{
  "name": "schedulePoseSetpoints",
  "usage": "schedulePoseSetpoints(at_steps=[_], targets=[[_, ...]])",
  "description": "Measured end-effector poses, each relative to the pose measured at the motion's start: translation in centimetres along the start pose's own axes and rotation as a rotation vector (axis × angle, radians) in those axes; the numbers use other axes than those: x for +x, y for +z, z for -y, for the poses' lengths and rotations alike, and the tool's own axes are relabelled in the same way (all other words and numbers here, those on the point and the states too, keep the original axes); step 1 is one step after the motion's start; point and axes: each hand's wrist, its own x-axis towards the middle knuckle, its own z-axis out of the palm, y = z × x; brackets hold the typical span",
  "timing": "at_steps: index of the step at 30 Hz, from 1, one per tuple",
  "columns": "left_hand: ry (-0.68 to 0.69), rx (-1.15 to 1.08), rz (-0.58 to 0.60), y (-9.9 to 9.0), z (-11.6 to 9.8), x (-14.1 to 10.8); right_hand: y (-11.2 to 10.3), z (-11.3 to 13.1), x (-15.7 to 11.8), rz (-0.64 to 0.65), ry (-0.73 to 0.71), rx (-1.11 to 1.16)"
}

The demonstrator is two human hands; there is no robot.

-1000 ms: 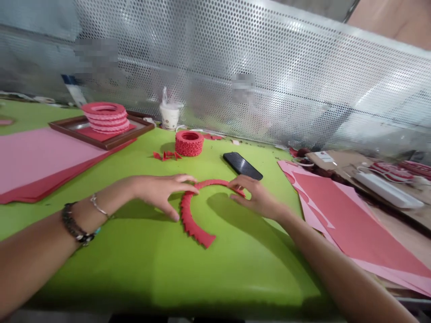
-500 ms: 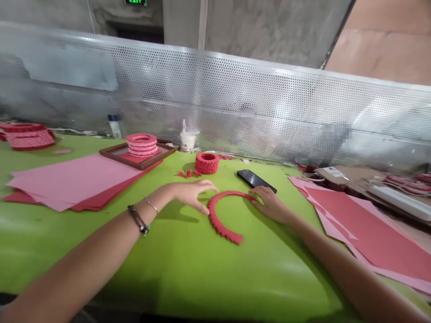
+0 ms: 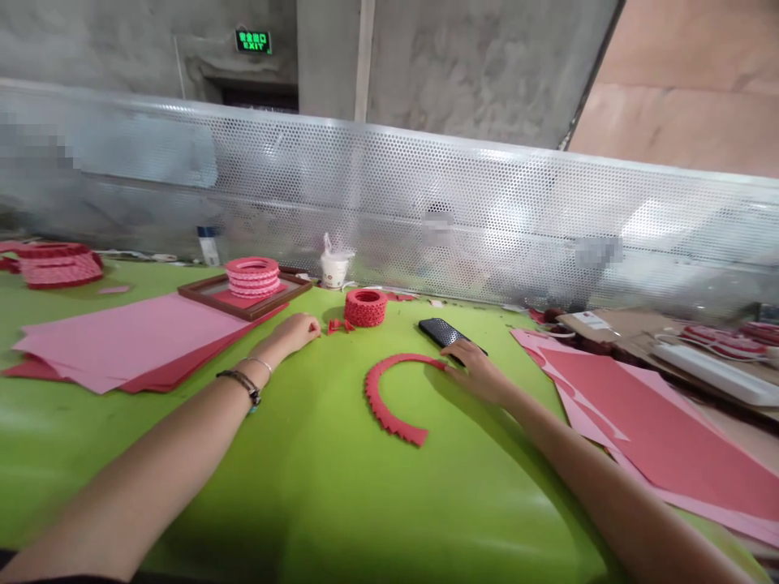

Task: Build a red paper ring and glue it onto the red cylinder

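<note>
A red C-shaped paper strip (image 3: 378, 403) with a toothed outer edge lies on the green table (image 3: 341, 503). The fingers of my right hand (image 3: 478, 371) touch its upper right end, beside a black phone (image 3: 449, 331). Farther left, my left hand (image 3: 298, 331) is closed in a pinch at a small red piece at its fingertips. Small folded red pieces (image 3: 341, 326) lie just right of it, in front of a stack of red rings (image 3: 365, 308).
Pink sheets (image 3: 134, 337) lie at left, near a brown frame (image 3: 261, 311) bearing pink and red rings (image 3: 252, 278). A cup (image 3: 334, 268) stands at the back. Red and pink sheets (image 3: 657, 430) and a white bar (image 3: 715, 373) are at right.
My left hand has moved away from the curved strip, back and left to the small red pieces, and its fingers have closed. My right hand stays at the strip's end. The view has tilted up slightly.
</note>
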Motion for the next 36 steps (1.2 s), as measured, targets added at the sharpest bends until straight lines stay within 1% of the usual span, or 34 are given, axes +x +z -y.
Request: schedulePoseSetpoints(at_steps=[3,5,6,8,10,11,12,14,15,16,17,18,20,23,26,29,31,33,36], targets=[[-0.036,-0.068,-0.065,-0.9,-0.2,0.1,-0.2,-0.2,0.2,-0.021,-0.023,0.003],[-0.044,-0.137,-0.133,-1.4,-0.8,0.2,-0.2,-0.3,0.3,-0.036,-0.034,0.002],[-0.038,-0.182,-0.164,-1.6,-1.4,0.2,-0.3,-0.1,0.3,-0.044,-0.042,0.002],[-0.006,-0.283,-0.197,-1.5,-3.3,-0.2,-0.5,0.5,0.1,-0.078,-0.073,0.017],[0.036,-0.402,-0.169,-1.0,-6.0,-1.2,-0.8,1.8,-0.3,-0.146,-0.144,0.064],[0.067,-0.482,-0.126,-0.6,-7.4,-2.0,-1.0,2.6,-0.6,-0.188,-0.198,0.095],[0.091,-0.686,-0.055,-0.1,-8.9,-2.9,-1.2,3.6,-0.9,-0.233,-0.267,0.121],[0.165,-1.011,0.149,0.9,-11.4,-4.6,-1.7,5.5,-1.7,-0.315,-0.439,0.124],[0.185,-1.115,0.258,1.3,-12.4,-5.4,-2.0,6.4,-2.0,-0.354,-0.523,0.098],[0.190,-1.202,0.336,1.6,-13.1,-6.1,-2.2,7.1,-2.3,-0.395,-0.589,0.070],[0.191,-1.273,0.388,1.8,-13.5,-6.6,-2.3,7.7,-2.6,-0.435,-0.622,0.044],[0.193,-1.317,0.430,1.9,-13.7,-6.9,-2.5,8.2,-2.8,-0.474,-0.642,0.019],[0.201,-1.365,0.472,2.0,-13.7,-7.2,-2.4,8.6,-3.1,-0.502,-0.642,-0.025],[0.171,-1.389,0.505,2.1,-13.4,-7.3,-1.9,8.2,-3.3,-0.474,-0.601,-0.056],[0.092,-1.407,0.540,2.3,-13.4,-7.3,-1.1,7.7,-3.3,-0.478,-0.532,-0.006],[0.066,-1.455,0.575,2.2,-13.6,-7.5,-0.9,7.5,-3.3,-0.480,-0.479,0.059],[0.065,-1.495,0.586,2.1,-13.6,-7.6,-1.2,7.6,-3.2,-0.476,-0.464,0.081],[0.065,-1.514,0.609,1.8,-13.5,-7.6,-1.8,7.6,-3.2,-0.454,-0.480,0.083],[0.106,-1.486,0.681,1.4,-13.4,-7.6,-2.6,7.5,-3.2,-0.414,-0.516,0.076]])
